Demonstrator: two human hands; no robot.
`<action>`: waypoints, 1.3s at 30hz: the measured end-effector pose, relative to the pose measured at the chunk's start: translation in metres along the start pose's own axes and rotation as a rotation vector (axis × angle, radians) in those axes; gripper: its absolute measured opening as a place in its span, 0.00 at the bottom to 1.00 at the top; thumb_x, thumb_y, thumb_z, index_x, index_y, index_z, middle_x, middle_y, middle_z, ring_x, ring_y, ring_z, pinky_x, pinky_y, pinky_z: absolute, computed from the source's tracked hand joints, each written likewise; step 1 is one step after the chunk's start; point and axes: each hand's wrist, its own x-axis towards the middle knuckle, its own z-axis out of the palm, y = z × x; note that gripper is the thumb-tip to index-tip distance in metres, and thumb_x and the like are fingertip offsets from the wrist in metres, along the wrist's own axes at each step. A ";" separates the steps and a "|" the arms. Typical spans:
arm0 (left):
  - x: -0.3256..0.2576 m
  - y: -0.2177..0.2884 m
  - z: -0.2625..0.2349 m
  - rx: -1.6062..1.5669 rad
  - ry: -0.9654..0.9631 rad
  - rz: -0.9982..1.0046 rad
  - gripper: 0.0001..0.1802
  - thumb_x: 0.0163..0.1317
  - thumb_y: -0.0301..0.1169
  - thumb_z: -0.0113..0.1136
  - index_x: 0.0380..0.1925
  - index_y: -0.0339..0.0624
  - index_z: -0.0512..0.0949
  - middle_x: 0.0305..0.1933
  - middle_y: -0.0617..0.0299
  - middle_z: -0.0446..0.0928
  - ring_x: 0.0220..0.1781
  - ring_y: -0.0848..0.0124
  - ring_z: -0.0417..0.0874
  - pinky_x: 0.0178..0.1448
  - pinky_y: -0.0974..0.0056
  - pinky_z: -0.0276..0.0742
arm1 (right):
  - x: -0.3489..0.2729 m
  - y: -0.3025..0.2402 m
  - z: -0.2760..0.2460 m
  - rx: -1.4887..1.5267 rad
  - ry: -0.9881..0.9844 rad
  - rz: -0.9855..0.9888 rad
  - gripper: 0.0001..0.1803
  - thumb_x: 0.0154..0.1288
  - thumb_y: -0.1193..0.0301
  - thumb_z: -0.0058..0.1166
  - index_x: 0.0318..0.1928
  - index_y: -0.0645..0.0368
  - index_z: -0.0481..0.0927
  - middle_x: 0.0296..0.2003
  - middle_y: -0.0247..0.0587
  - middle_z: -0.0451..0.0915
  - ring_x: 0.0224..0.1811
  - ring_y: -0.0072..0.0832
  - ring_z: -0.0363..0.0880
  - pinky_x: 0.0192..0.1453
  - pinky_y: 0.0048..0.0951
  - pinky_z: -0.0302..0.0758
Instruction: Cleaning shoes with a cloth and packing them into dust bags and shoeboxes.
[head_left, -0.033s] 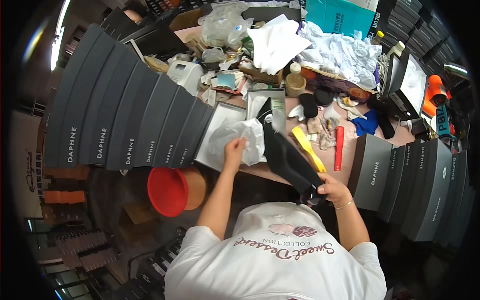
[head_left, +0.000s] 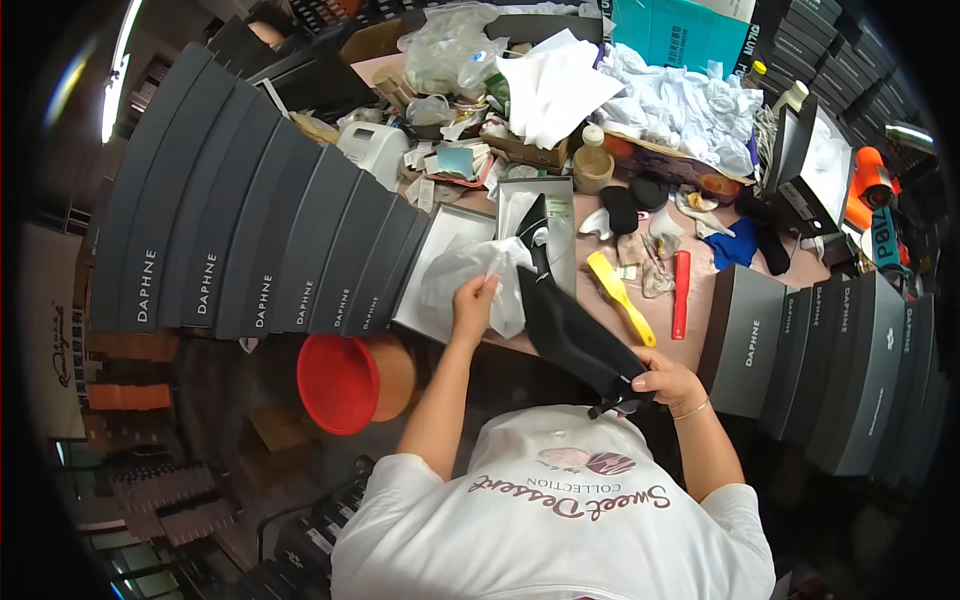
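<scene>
Gripping black shoe (head_left: 575, 332), slanted lengthwise forward-left from curled right hand (head_left: 668, 382), and pinching white wrapping (head_left: 450, 277) with left hand (head_left: 473, 307).

Narrow pink tabletop (head_left: 706, 283) gap between red tool (head_left: 681, 296) and grey boxes (head_left: 743, 350), black boot (head_left: 572, 332) leftward

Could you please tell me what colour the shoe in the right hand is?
Black; the shoe shows best in the head view.

A head-worn fisheye looks down from close above onto the pink table (head_left: 704, 290)
</scene>
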 end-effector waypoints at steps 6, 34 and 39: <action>-0.050 0.066 -0.046 0.263 -0.042 0.488 0.05 0.60 0.22 0.55 0.36 0.33 0.76 0.27 0.47 0.71 0.29 0.50 0.74 0.32 0.58 0.68 | 0.067 -0.001 0.081 -0.106 0.115 0.118 0.25 0.63 0.61 0.56 0.57 0.60 0.70 0.37 0.37 0.80 0.33 0.25 0.81 0.21 0.21 0.75; -0.028 0.037 0.106 0.283 -0.129 0.290 0.50 0.54 0.41 0.66 0.67 0.28 0.48 0.68 0.35 0.53 0.71 0.46 0.55 0.72 0.54 0.52 | -0.034 0.070 -0.115 -1.713 1.056 -0.415 0.25 0.62 0.70 0.51 0.58 0.70 0.68 0.57 0.63 0.69 0.58 0.50 0.71 0.62 0.40 0.69; 0.040 -0.050 0.095 0.186 -0.110 -0.317 0.42 0.54 0.30 0.61 0.66 0.28 0.52 0.61 0.39 0.67 0.62 0.53 0.70 0.64 0.59 0.66 | -0.060 0.013 -0.022 -1.404 0.544 0.310 0.18 0.60 0.77 0.52 0.51 0.69 0.74 0.45 0.59 0.77 0.44 0.49 0.80 0.50 0.40 0.75</action>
